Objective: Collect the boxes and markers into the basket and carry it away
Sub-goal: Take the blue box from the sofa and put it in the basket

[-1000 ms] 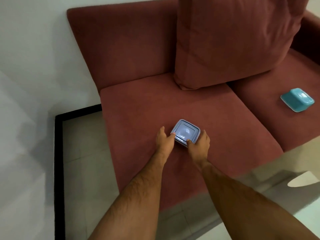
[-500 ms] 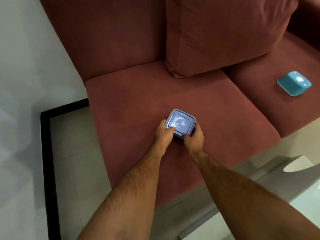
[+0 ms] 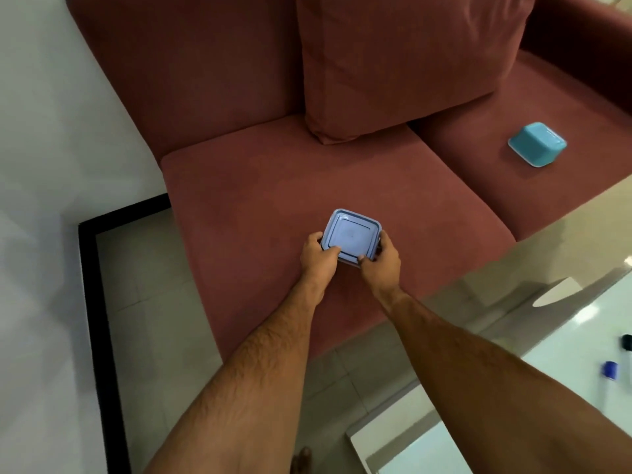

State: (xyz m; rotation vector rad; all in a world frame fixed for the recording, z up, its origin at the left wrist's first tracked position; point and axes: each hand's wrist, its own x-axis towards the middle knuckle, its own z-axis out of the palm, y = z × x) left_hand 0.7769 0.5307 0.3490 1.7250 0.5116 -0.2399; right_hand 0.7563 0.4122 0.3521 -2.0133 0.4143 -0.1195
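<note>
1. Hands are both on the blue box point(image 3: 352, 236), which sits near the front edge of the left seat cushion of the red sofa point(image 3: 239, 200).
2. The left hand point(image 3: 318, 260) grips the left near corner of the box, with the thumb on the lid and the fingers curled around the side. The right hand point(image 3: 379, 263) grips the right near corner in the same way. So each grip is closed on the box.
3. I cannot tell if the box already leaves the cushion or only rests on it.
4. The step in hand seems to be the picking up of this first box; the collecting looks to be at its beginning.
5. A second box, the teal box point(image 3: 537, 144), lies upside down on the right cushion, well apart from the hands.
6. A blue marker point(image 3: 610, 370) lies on the white surface point(image 3: 564, 336) at the right edge.
7. The basket is not in view, so the next move probably calls for lifting the box level and turning to find the basket.
</note>
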